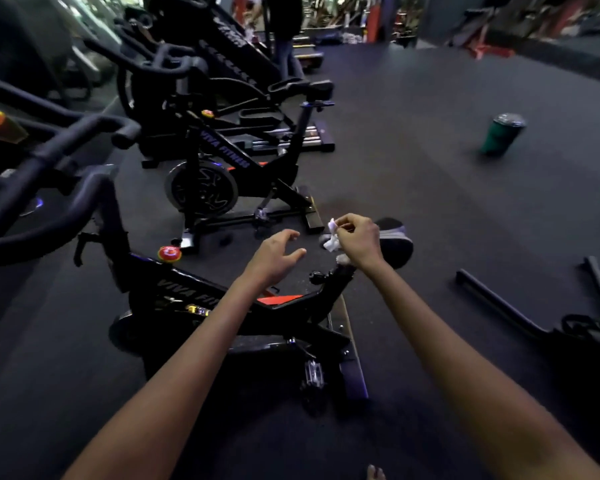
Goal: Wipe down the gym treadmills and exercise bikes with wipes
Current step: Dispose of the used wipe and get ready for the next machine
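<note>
Above the nearest exercise bike (pixel 222 306), the right hand (pixel 357 240) pinches a crumpled white wipe (pixel 332 237) near the saddle (pixel 395 242) at one o'clock, apparently readying it, while the left hand (pixel 274 254) hovers empty with fingers spread, seemingly to help.

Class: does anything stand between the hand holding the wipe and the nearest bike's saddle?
Nothing visible does. The right hand pinches the wipe just above the saddle, with only air between. The left hand hovers open beside it, not in the path.
</note>
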Demonstrator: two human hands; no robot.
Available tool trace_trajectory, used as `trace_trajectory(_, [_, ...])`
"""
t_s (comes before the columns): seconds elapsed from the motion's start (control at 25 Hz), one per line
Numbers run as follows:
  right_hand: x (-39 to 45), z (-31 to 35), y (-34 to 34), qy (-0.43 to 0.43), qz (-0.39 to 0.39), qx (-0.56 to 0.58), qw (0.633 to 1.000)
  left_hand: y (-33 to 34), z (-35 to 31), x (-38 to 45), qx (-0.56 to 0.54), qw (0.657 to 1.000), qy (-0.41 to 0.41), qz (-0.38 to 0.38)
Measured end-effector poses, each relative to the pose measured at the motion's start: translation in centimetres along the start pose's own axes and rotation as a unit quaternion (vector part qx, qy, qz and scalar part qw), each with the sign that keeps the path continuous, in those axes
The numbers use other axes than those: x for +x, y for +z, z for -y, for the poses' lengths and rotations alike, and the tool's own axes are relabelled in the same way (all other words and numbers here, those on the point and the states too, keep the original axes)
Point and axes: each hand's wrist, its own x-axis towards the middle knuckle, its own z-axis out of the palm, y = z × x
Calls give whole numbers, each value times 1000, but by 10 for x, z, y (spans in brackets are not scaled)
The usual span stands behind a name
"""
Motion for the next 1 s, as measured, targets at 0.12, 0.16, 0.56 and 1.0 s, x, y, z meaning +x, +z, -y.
trace_trajectory(0.12, [5, -37, -46, 32, -19, 9, 999, 43, -36, 19, -6, 999, 25, 30])
trace_trajectory(0.16, [7, -49, -60, 41, -24, 8, 999, 57, -47, 26, -9, 999, 32, 37])
trace_trajectory(0.56, [67, -184, -235, 64, -48, -30, 996, 224, -188, 104, -59, 992, 48, 99])
trace_trajectory(1.0, [230, -291, -312, 100, -74, -19, 992, 329, -260, 284, -53, 991, 58, 111])
